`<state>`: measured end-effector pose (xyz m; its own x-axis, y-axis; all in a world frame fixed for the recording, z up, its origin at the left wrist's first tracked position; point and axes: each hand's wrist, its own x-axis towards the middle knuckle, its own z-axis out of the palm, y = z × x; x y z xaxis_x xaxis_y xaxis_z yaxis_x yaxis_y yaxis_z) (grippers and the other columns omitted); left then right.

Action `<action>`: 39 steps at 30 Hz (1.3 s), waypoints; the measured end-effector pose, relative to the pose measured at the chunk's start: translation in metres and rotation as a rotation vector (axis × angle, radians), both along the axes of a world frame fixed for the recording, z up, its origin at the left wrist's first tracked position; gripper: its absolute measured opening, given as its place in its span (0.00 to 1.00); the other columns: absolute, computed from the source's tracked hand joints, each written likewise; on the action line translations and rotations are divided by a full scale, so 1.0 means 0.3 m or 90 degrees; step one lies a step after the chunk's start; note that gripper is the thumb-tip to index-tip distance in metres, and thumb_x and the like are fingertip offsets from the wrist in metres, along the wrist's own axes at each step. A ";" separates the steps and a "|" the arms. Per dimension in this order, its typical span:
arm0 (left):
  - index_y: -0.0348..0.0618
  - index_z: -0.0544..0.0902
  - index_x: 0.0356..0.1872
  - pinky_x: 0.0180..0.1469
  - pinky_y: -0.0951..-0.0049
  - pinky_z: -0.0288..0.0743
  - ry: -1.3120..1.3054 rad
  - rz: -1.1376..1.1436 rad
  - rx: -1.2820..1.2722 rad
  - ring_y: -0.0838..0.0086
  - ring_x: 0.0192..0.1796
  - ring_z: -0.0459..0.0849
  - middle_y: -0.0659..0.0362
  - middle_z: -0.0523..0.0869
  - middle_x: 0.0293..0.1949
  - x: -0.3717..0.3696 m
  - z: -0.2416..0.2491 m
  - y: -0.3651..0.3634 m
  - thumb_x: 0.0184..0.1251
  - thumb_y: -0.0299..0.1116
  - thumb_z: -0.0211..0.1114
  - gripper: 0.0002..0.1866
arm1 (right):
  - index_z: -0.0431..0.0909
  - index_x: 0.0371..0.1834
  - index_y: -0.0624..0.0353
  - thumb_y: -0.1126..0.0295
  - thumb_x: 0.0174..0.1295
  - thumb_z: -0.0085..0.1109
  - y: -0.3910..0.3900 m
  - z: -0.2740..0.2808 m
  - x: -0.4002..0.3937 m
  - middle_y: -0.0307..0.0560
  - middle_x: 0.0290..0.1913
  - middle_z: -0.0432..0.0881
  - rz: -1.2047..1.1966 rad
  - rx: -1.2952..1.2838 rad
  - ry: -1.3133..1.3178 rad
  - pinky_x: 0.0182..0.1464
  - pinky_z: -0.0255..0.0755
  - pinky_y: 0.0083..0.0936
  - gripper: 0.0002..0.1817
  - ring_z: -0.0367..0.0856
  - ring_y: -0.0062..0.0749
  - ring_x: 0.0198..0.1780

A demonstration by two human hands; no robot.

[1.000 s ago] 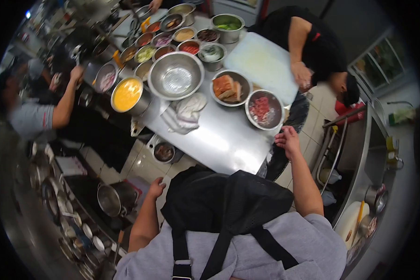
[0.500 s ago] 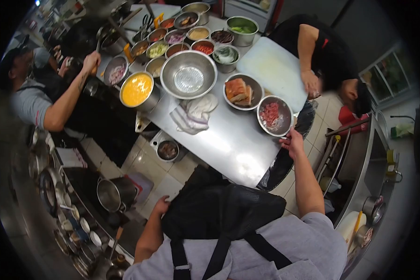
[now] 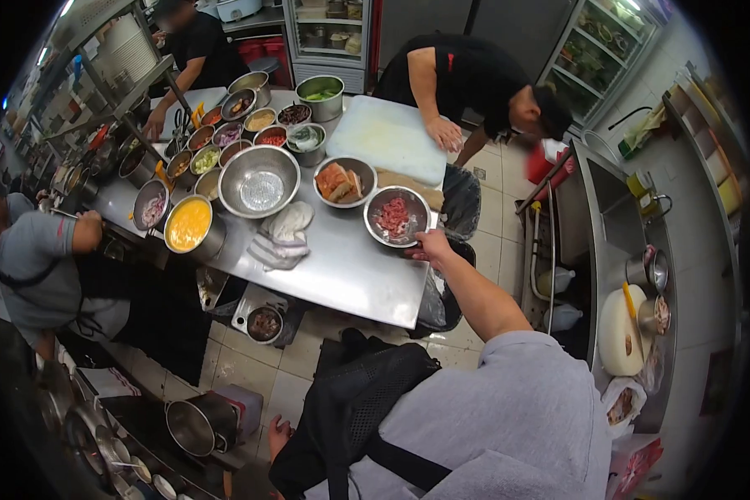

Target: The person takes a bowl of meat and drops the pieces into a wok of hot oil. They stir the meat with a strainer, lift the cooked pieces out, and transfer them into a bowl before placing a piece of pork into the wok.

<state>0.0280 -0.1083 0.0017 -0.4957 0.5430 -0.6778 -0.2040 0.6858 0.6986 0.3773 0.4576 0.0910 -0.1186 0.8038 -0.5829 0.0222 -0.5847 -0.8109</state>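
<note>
My right hand [image 3: 432,249] grips the near rim of a metal bowl [image 3: 378,234] that holds chopped red meat [image 3: 393,217]. That bowl rests at the right edge of the steel table. Just to its left stands another metal bowl [image 3: 347,199] with orange-brown slabs of food [image 3: 339,182]. Low at my side hangs my left hand [image 3: 281,437], its fingers apart and nothing seen in it. Part of that hand is hidden behind my black apron or bag.
On the steel table [image 3: 350,293] are a large metal bowl [image 3: 260,182], a cloth [image 3: 282,236], a pot of yellow liquid [image 3: 193,227], several ingredient tubs and a white cutting board [image 3: 389,140]. A person in black [image 3: 467,79] leans there. A black-lined bin [image 3: 462,200] and a stockpot [image 3: 193,427] stand lower.
The camera view has turned, so the table appears further left. My right hand stays on the meat bowl's rim. My left hand hangs lower in view. The person across still leans on the board.
</note>
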 end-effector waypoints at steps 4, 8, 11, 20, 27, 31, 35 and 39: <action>0.40 0.64 0.68 0.45 0.71 0.78 -0.011 -0.012 0.067 0.71 0.41 0.83 0.50 0.82 0.48 0.023 -0.359 -0.464 0.70 0.26 0.58 0.26 | 0.73 0.46 0.68 0.71 0.61 0.54 -0.251 0.020 -0.048 0.51 0.34 0.82 0.067 0.004 -0.036 0.23 0.78 0.29 0.13 0.87 0.39 0.31; 0.41 0.62 0.69 0.50 0.68 0.78 -0.174 0.167 0.154 0.67 0.49 0.83 0.48 0.80 0.53 0.141 -0.262 -0.672 0.70 0.27 0.58 0.27 | 0.79 0.38 0.72 0.70 0.57 0.60 -0.519 -0.003 -0.131 0.50 0.31 0.82 0.278 0.083 -0.077 0.24 0.81 0.29 0.13 0.83 0.35 0.25; 0.43 0.61 0.68 0.52 0.63 0.76 -0.114 0.249 0.152 0.60 0.53 0.81 0.49 0.75 0.60 0.222 0.116 -0.571 0.71 0.33 0.59 0.28 | 0.82 0.39 0.70 0.68 0.55 0.59 -0.742 0.103 -0.266 0.51 0.28 0.82 0.471 0.188 -0.140 0.30 0.80 0.33 0.15 0.83 0.34 0.29; 0.51 0.49 0.75 0.57 0.55 0.74 -0.110 0.292 0.627 0.54 0.62 0.74 0.50 0.64 0.69 0.264 0.596 -0.479 0.68 0.50 0.62 0.42 | 0.80 0.30 0.71 0.67 0.55 0.54 -1.287 0.445 -0.776 0.52 0.22 0.83 0.989 0.375 0.058 0.27 0.79 0.28 0.14 0.84 0.33 0.22; 0.34 0.66 0.66 0.65 0.64 0.66 -0.031 0.528 0.563 0.64 0.61 0.76 0.53 0.76 0.60 0.264 0.500 -0.861 0.57 0.27 0.62 0.32 | 0.79 0.38 0.68 0.60 0.67 0.53 -1.783 0.468 -1.022 0.48 0.28 0.85 1.346 0.255 0.110 0.32 0.79 0.26 0.18 0.85 0.30 0.29; 0.35 0.66 0.66 0.65 0.65 0.66 0.025 0.738 0.487 0.65 0.61 0.75 0.54 0.76 0.60 0.356 0.509 -0.817 0.51 0.23 0.59 0.34 | 0.78 0.40 0.65 0.55 0.71 0.51 -1.755 0.280 -1.194 0.47 0.33 0.85 1.506 0.098 0.230 0.34 0.79 0.25 0.21 0.85 0.29 0.33; 0.36 0.65 0.67 0.67 0.64 0.65 0.002 0.922 0.456 0.63 0.63 0.73 0.54 0.74 0.62 0.441 0.362 -0.857 0.50 0.21 0.57 0.36 | 0.77 0.37 0.64 0.52 0.70 0.51 -1.771 0.043 -1.410 0.45 0.36 0.84 1.630 -0.036 0.138 0.34 0.79 0.23 0.22 0.84 0.28 0.33; 0.36 0.65 0.67 0.67 0.64 0.65 0.028 1.009 0.438 0.63 0.64 0.73 0.54 0.73 0.62 0.467 0.365 -0.781 0.49 0.20 0.57 0.36 | 0.78 0.39 0.64 0.54 0.68 0.55 -1.721 -0.199 -1.653 0.46 0.35 0.84 1.729 0.055 -0.041 0.30 0.78 0.24 0.20 0.84 0.27 0.32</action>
<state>0.1682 -0.3426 0.1112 -0.8015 -0.2922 -0.5217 -0.3058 -0.5495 0.7775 -0.1187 -0.0588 0.0312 -0.2530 -0.7464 -0.6155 0.1791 0.5891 -0.7880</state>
